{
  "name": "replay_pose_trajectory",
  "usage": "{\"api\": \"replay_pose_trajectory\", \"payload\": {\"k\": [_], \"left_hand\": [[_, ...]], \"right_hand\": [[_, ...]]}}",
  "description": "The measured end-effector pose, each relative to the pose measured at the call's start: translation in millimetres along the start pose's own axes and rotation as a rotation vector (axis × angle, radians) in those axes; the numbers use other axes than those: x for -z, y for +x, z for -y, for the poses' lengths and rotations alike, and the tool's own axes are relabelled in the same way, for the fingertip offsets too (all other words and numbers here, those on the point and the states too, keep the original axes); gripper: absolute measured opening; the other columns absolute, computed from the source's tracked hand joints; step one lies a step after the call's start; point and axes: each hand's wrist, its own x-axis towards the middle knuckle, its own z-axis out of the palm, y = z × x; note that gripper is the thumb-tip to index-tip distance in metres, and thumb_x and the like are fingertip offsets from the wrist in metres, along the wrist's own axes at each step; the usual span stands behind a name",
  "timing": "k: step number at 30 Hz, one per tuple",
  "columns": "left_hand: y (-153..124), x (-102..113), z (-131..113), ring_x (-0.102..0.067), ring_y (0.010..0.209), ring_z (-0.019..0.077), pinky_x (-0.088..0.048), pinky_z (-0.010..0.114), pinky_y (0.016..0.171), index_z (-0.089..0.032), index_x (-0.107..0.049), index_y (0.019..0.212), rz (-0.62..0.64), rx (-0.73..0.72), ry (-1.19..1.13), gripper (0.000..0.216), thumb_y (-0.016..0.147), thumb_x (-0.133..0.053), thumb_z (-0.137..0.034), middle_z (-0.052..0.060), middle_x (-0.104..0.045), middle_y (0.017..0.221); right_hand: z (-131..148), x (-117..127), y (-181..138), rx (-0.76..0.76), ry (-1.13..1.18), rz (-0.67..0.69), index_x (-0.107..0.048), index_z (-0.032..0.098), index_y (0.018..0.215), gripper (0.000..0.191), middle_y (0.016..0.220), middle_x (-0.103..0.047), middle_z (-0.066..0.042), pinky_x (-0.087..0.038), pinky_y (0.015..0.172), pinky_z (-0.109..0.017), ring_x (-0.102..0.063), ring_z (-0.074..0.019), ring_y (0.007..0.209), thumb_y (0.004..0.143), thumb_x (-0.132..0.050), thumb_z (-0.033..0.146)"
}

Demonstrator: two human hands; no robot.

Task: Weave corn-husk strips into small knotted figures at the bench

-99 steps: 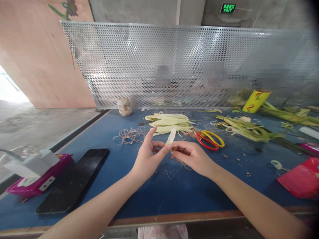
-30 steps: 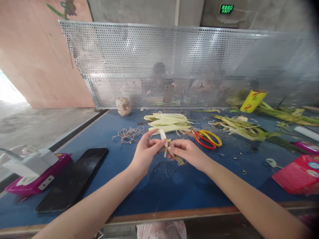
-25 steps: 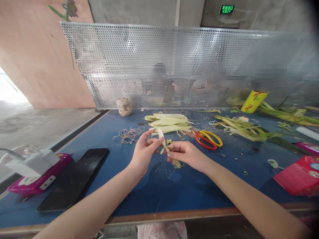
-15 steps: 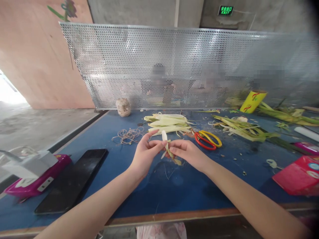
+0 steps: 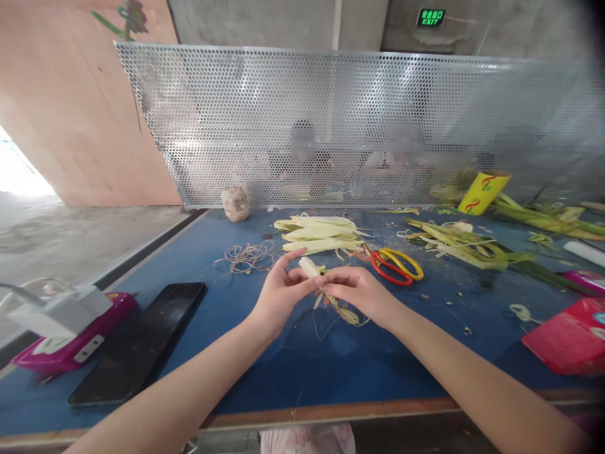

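Between my hands is a small bundle of corn husk (image 5: 309, 267), with a pale, smooth rounded top and ragged, brownish strips hanging below. My left hand (image 5: 286, 287) pinches it from the left with thumb and fingers. From the right, my right hand (image 5: 352, 287) grips the same bundle at its middle, fingertips meeting those of the left. Part of the bundle is hidden by the fingers. Just beyond lies a pile of pale green corn husks (image 5: 324, 233). Scissors (image 5: 397, 265) with one red and one yellow handle rest beside that pile, to the right of my hands.
A tangle of thin string (image 5: 246, 258) lies left of the husks. A black phone (image 5: 142, 340) and a purple power strip (image 5: 101, 328) are at left. More green husks (image 5: 467, 246), a yellow roll (image 5: 484, 192) and a red package (image 5: 567, 334) lie right. A perforated metal screen (image 5: 283, 94) stands behind.
The husk bundle has tilted, its pale top leaning left and its ragged lower end swinging right. Both hands keep hold of it and have shifted only slightly.
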Motion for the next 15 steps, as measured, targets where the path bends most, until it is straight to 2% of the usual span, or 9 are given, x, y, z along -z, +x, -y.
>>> {"api": "replay_pose_trajectory", "payload": {"k": [6, 15], "left_hand": [[0.3, 1.2, -0.9, -0.056, 0.052, 0.0091, -0.042, 0.021, 0.056, -0.013, -0.044, 0.116, 0.008, -0.012, 0.045, 0.067, 0.057, -0.077, -0.018, -0.006, -0.06, 0.054], [0.9, 2.4, -7.9, -0.046, 0.046, 0.0045, -0.037, 0.018, 0.051, -0.011, -0.051, 0.114, -0.078, -0.036, 0.157, 0.059, 0.061, -0.074, -0.021, -0.004, -0.062, 0.056]], "right_hand": [[-0.2, 2.3, -0.7, -0.043, -0.015, 0.065, -0.066, 0.017, 0.078, 0.014, 0.063, -0.064, 0.001, -0.041, 0.059, -0.022, -0.054, -0.0094, 0.057, 0.077, -0.056, 0.026], [2.0, 2.1, -1.3, -0.081, -0.028, 0.038, -0.062, 0.016, 0.074, 0.017, 0.063, -0.061, 0.001, -0.037, 0.056, -0.022, -0.049, -0.0086, 0.055, 0.08, -0.051, 0.027]]}}
